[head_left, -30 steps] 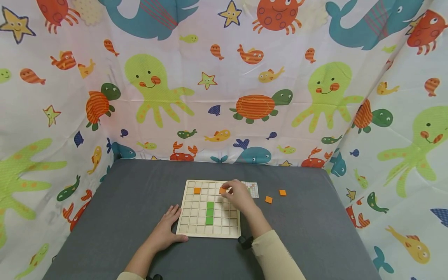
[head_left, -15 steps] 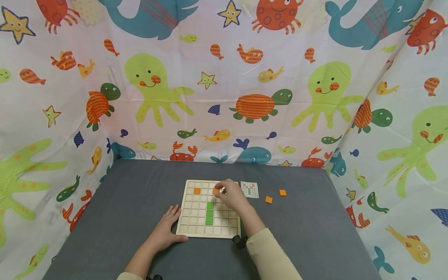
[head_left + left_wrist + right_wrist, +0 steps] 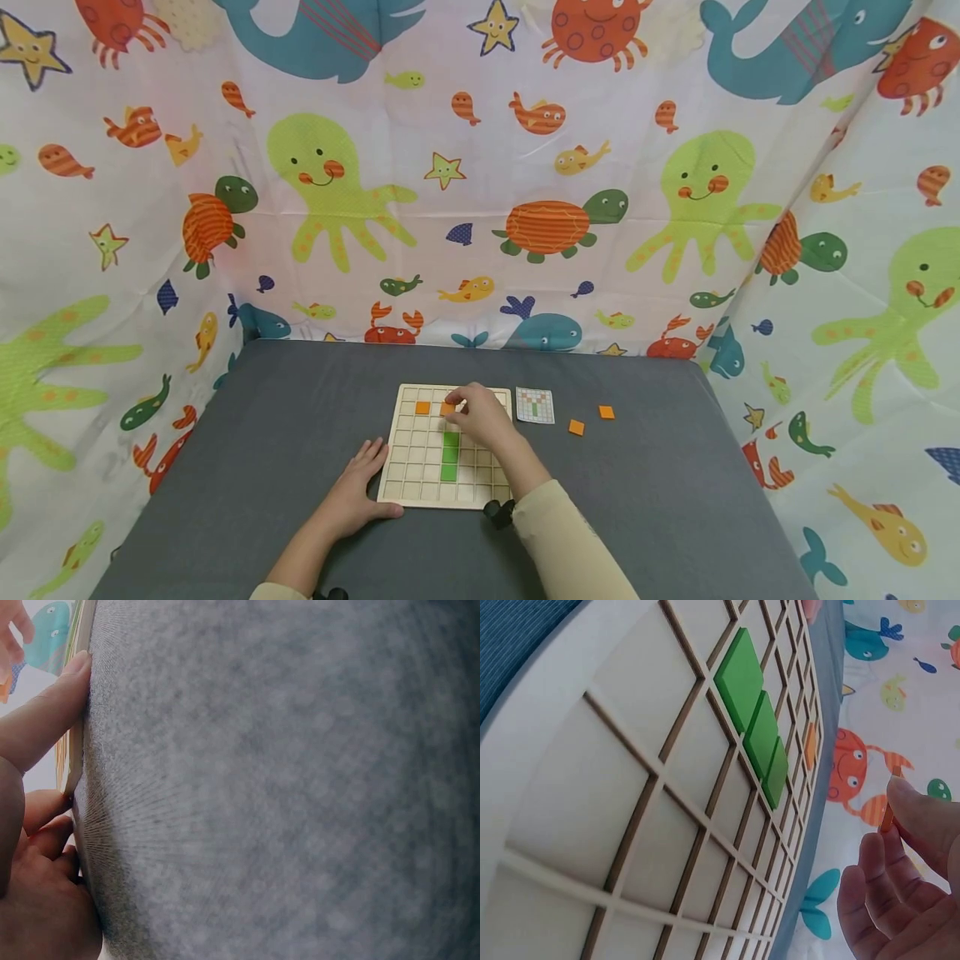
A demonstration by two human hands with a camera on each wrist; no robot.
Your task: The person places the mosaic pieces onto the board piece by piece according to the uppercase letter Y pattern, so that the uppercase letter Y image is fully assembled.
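A pale wooden grid board (image 3: 408,469) lies on the table. Three green square tiles (image 3: 449,456) form a column in it, and one orange tile (image 3: 423,407) sits in an upper-left cell. My right hand (image 3: 486,421) pinches another orange tile (image 3: 447,409) over the upper middle cells; the right wrist view shows that tile edge-on between thumb and fingers, above the board. At the board's near-left corner, my left hand (image 3: 352,498) has its thumb (image 3: 56,712) against the front edge and its fingers along the left side.
Right of the board lies a small printed grid card (image 3: 535,406) with coloured squares. Two loose orange tiles, one nearer (image 3: 576,427) and one farther (image 3: 606,412), rest on the grey tabletop (image 3: 645,500). A sea-animal patterned curtain (image 3: 465,250) surrounds the table.
My right hand has moved left across the upper part of the board with the pinched orange tile, uncovering the printed card. The left hand has stayed in place.
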